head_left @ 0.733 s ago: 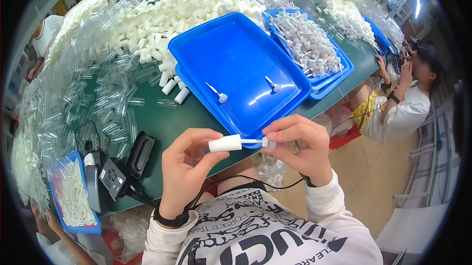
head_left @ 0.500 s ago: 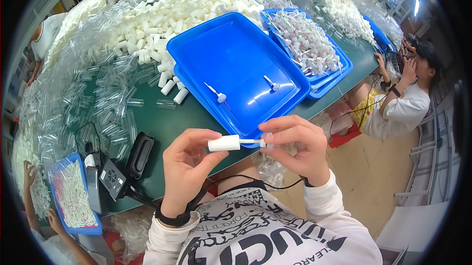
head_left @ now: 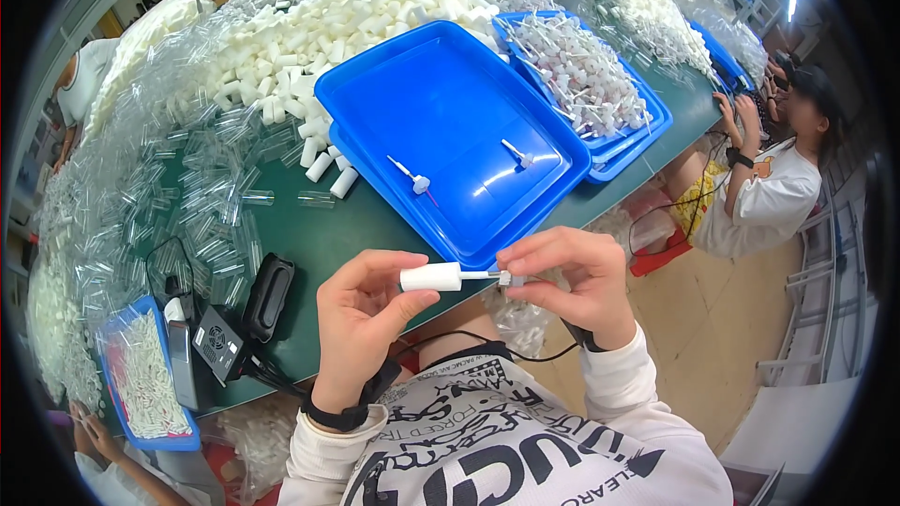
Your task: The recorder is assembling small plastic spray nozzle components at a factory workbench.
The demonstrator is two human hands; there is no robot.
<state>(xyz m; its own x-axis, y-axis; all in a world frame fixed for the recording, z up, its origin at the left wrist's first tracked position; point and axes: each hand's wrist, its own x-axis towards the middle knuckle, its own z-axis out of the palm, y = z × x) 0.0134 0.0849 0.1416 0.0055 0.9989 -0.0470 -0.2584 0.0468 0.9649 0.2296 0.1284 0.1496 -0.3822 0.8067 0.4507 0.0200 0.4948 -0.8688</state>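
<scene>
Hands meet in front of the person's chest, seen from the head camera looking down. Left hand (head_left: 361, 318) pinches a short white tube (head_left: 431, 277) between thumb and fingers, holding it level. Right hand (head_left: 572, 281) pinches the small cap end of a thin stick (head_left: 491, 275) that runs into the tube's open end, fingers closed tight on it. Tube and stick sit between the two hands, just past the near edge of a green table (head_left: 328, 234).

Beyond the hands, an empty-looking blue tray (head_left: 375, 93) lies on the table with two loose capped sticks, one (head_left: 412, 178) near its middle and another (head_left: 517, 154) to the right. Behind it on the right, a second blue tray (head_left: 656, 117) is heaped with the same sticks. White tubes (head_left: 319, 37) pile up at the far left of the trays, and clear plastic sleeves (head_left: 159, 187) cover the table's left side. A black case (head_left: 267, 295) lies near the left hand. At the right, another person (head_left: 773, 192) in a white top sits at the table.
</scene>
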